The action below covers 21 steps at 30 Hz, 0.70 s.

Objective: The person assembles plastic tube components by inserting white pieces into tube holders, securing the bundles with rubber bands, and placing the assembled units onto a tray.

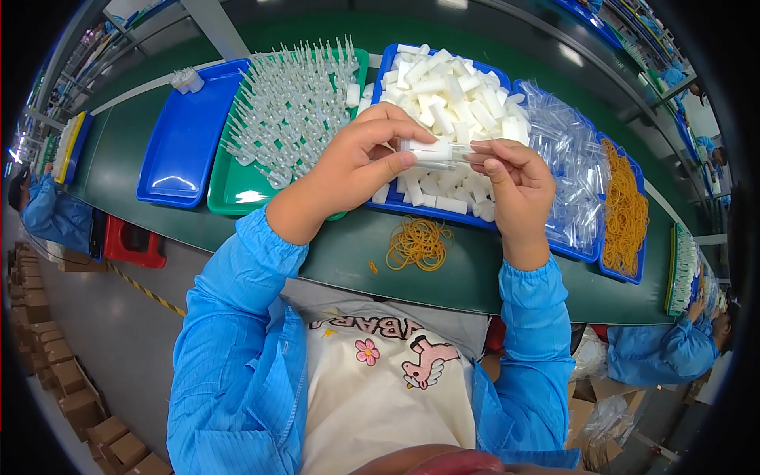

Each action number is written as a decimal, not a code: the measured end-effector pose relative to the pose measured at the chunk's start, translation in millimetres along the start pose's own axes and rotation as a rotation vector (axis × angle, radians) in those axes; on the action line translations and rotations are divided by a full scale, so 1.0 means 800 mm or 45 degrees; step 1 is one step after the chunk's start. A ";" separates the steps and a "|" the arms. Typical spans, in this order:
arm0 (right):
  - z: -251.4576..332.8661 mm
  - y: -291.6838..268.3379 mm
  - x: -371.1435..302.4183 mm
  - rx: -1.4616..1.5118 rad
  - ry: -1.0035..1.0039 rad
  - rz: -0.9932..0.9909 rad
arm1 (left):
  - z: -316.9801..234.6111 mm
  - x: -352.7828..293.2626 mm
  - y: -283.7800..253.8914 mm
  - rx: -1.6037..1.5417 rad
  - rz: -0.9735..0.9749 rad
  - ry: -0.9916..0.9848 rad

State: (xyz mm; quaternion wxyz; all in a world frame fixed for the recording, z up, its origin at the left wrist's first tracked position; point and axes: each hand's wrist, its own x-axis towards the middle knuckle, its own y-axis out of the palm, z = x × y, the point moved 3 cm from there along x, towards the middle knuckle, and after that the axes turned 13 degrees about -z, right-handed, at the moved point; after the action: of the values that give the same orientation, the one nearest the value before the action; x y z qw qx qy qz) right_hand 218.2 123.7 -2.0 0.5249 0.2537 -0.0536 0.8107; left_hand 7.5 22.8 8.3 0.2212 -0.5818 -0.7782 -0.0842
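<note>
While my left hand (378, 145) and right hand (516, 176) pinch a clear tube (457, 151) above the white-block tray (431, 211), loosening could drop it.

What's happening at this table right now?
Two bare hands are handling clear tubing with white at its left end: the left hand grips that end, the right hand the other. They're above a blue tray heaped with white pieces. Loose orange rubber bands lie on the green table in front.
</note>
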 end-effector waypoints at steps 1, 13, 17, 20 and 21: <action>0.000 0.000 0.000 0.006 0.011 -0.005 | 0.001 0.001 0.000 -0.020 -0.009 0.009; 0.002 0.002 -0.006 0.052 0.072 -0.004 | -0.008 -0.003 0.005 0.002 0.048 0.031; 0.003 0.008 -0.008 0.053 0.040 0.034 | 0.001 -0.007 0.007 -0.043 -0.045 -0.059; 0.003 0.006 -0.006 0.052 0.000 0.056 | -0.003 -0.001 0.009 -0.065 -0.095 0.047; 0.006 0.007 -0.003 0.057 -0.008 0.051 | -0.007 0.001 0.009 -0.058 -0.089 0.053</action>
State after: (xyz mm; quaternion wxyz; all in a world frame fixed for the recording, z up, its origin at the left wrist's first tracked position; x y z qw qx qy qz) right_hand 215.7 117.6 2.0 0.5026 0.2668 -0.0420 0.8212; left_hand 15.6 23.9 12.7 0.2210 -0.5573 -0.7911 -0.1218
